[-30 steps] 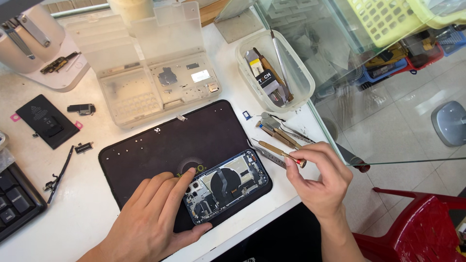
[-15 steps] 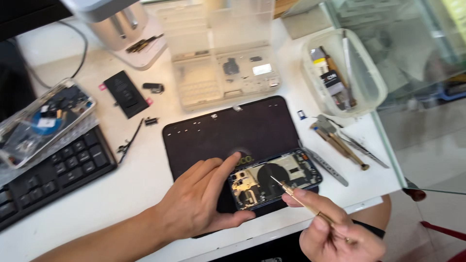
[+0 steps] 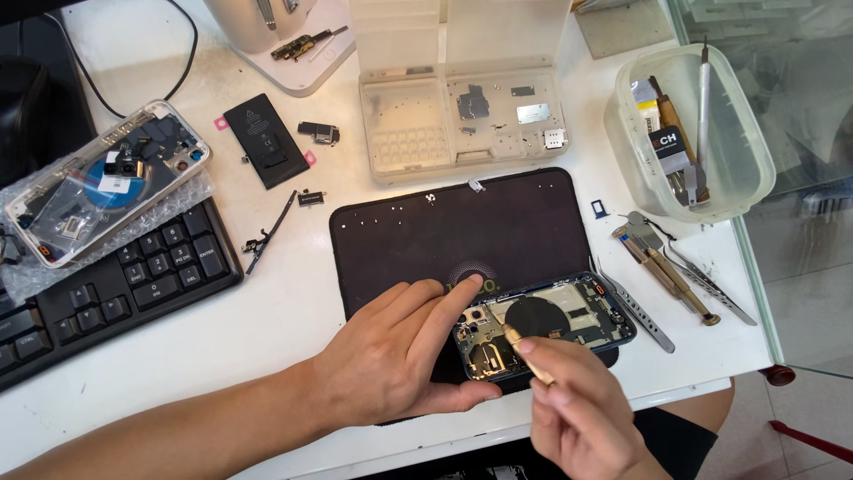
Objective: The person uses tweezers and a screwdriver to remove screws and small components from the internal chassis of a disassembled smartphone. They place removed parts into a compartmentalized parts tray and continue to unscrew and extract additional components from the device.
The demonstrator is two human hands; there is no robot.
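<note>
Head view: opened phone [image 3: 542, 324] on black mat [image 3: 444, 236], both hands at work.

Left hand [image 3: 391, 360] lies flat, fingers spread, forefinger and thumb bracing the phone's near-left end. Right hand [image 3: 582, 409] pinches a brass-tipped tool [image 3: 524, 354], tip on the phone's interior. Beyond the hands: clear parts tray [image 3: 462, 116], lid up; far right, tub [image 3: 689, 133] with a black-labelled package; loose tools [image 3: 666, 267] just right of the phone. Table edge [image 3: 711, 391] runs close under the right hand; bare white table [image 3: 267, 302] left of the mat.
</note>
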